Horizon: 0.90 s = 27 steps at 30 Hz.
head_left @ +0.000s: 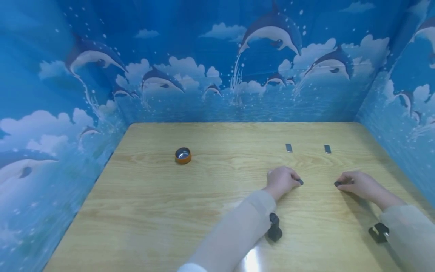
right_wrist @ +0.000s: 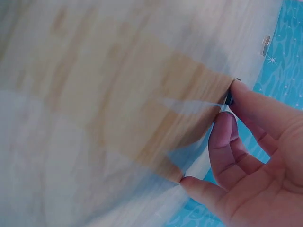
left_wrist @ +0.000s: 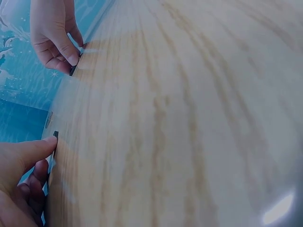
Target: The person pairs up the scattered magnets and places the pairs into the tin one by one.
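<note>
My left hand (head_left: 283, 179) pinches a small flat dark piece (head_left: 300, 182) at the table surface, right of centre. The left wrist view shows that piece (left_wrist: 56, 135) edge-on at my thumb tip, partly covered by the fingers. Across from it, my right hand (head_left: 361, 183) pinches a second small dark piece (head_left: 337, 184) low on the table. In the right wrist view, thumb and fingers hide most of this piece (right_wrist: 229, 99). Beyond the hands lie two small silvery rectangular pieces, one on the left (head_left: 289, 147) and one on the right (head_left: 327, 149).
A small round orange bowl (head_left: 182, 160) with a shiny metallic inside stands on the left part of the wood-grain table (head_left: 153, 211). Blue dolphin-print curtains (head_left: 217, 75) enclose the back and sides. Both sleeves carry a black wrist mount (head_left: 274, 228).
</note>
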Motion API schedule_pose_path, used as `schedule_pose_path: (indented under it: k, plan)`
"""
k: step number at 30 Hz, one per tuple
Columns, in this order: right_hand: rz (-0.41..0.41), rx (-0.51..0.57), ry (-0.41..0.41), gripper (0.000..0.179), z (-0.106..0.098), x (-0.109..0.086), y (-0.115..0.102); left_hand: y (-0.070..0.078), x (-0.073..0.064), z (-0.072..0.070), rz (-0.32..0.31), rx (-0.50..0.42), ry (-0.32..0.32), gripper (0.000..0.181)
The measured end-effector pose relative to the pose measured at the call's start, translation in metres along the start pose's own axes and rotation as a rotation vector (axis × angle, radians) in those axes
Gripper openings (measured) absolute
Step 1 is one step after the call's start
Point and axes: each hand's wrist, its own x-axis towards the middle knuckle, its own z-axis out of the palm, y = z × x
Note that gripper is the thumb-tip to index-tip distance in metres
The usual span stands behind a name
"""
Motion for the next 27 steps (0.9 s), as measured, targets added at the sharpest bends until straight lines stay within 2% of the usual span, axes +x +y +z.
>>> schedule_pose_path:
  k: [11, 27]
  plan:
    - [0.005, 0.009, -0.007, 0.015, 0.0015, -0.0002, 0.0001, 0.0006, -0.0003, 0.0017, -0.016, -0.024, 0.007, 0.006]
    - [-0.014, -0.013, -0.025, 0.015, -0.0007, 0.0006, -0.0055, 0.0022, -0.0006, 0.0009, -0.017, -0.007, 0.005, 0.006]
